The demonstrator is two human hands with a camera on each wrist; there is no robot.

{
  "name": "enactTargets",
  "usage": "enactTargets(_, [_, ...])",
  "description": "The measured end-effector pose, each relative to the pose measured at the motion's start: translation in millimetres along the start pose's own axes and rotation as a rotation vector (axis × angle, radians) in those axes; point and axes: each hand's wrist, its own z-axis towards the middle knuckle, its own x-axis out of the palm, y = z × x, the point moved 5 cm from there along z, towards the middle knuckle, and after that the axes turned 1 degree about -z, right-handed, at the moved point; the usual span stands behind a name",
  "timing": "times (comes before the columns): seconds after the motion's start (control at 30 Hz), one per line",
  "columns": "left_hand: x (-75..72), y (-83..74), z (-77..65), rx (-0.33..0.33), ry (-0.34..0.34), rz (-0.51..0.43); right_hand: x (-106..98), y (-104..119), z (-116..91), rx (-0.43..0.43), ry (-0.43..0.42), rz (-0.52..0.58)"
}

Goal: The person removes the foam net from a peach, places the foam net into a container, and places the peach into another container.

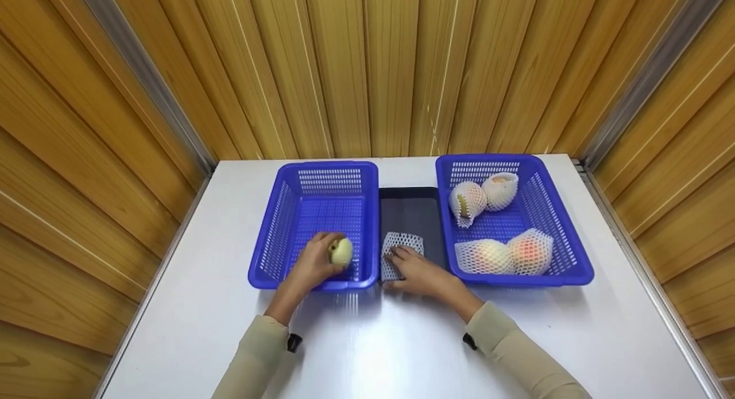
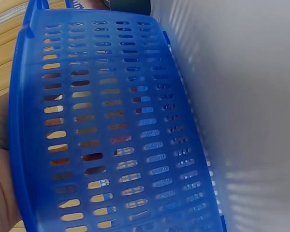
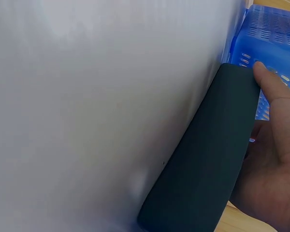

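"Left hand [image 1: 315, 261]?"
"Head view: gripping pale fruit [image 1: 341, 252] inside left basket [image 1: 330, 209]. Left wrist view: slotted wall [image 2: 113, 121] mostly masks it."
"Right hand [image 1: 422, 274]?"
"Fingers on foam net [image 1: 407, 240] in black tray [image 1: 409, 212]. Pinching? Can't tell; right wrist view shows tray's outer wall [image 3: 203, 150], net hidden."

Left basket [image 1: 371, 227]: I read no lettering on its blue plastic.
Right basket [image 1: 517, 280]: no words or numbers I can read.
Black tray [image 1: 407, 209]: nothing legible to me.
Foam net [image 1: 410, 240]: I find no label or brand.
Pale fruit [image 1: 343, 252]: I see no readable sticker.
Counter [image 1: 184, 307]: I make out no sign.
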Motion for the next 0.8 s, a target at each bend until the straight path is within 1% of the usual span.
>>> enactTargets(0.13, [1.1, -2.9, -0.1, 0.043, -0.003, 0.024, -2.7, -1.0, 2.2, -0.021, 0.008, -0.001])
enactTargets(0.27, [3.2, -3.9, 0.1, 0.085, -0.013, 0.076, -2.9, -4.9, 4.2, 0.004, 0.011, 0.016])
enactTargets(0.37, [6.3, -2.5, -2.7, 0.095, -0.012, 0.119, -0.1, -6.4, 5.5, 0.010, 0.018, 0.015])
enactTargets(0.5, [11.0, -0.8, -9.3, 0.070, 0.026, 0.150, 3.1, -4.4, 4.9, -0.005, 0.021, 0.023])
enactTargets(0.63, [13.4, -1.3, -14.2, 0.030, 0.080, 0.140, 2.7, -1.7, 2.5, -0.014, 0.015, 0.027])
enactTargets(0.8, [13.8, -2.3, -18.6, -0.002, 0.098, 0.135, 1.8, 1.6, -0.3, -0.027, 0.011, 0.010])
